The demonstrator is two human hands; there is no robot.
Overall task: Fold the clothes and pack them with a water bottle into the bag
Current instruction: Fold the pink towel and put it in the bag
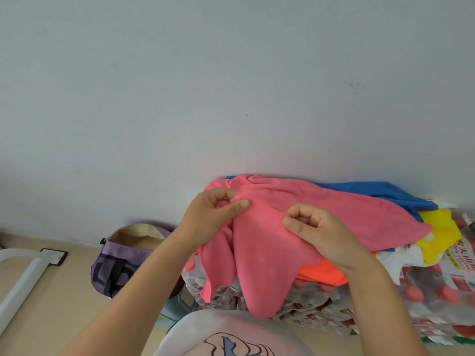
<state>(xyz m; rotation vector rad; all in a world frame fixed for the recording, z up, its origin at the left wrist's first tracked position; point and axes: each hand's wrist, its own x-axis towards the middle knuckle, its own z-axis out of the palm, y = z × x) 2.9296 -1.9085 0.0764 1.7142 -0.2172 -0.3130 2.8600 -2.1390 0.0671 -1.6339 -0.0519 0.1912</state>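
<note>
Your left hand point(214, 214) and right hand point(312, 231) each pinch the pink cloth point(267, 253). You're starting the fold; next, lift it flat between them.

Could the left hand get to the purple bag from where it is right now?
Probably yes, but not while busy. The left hand is pinching the pink cloth, as is the right hand. The purple bag sits open on the floor on the left, with nothing between it and that hand.
</note>
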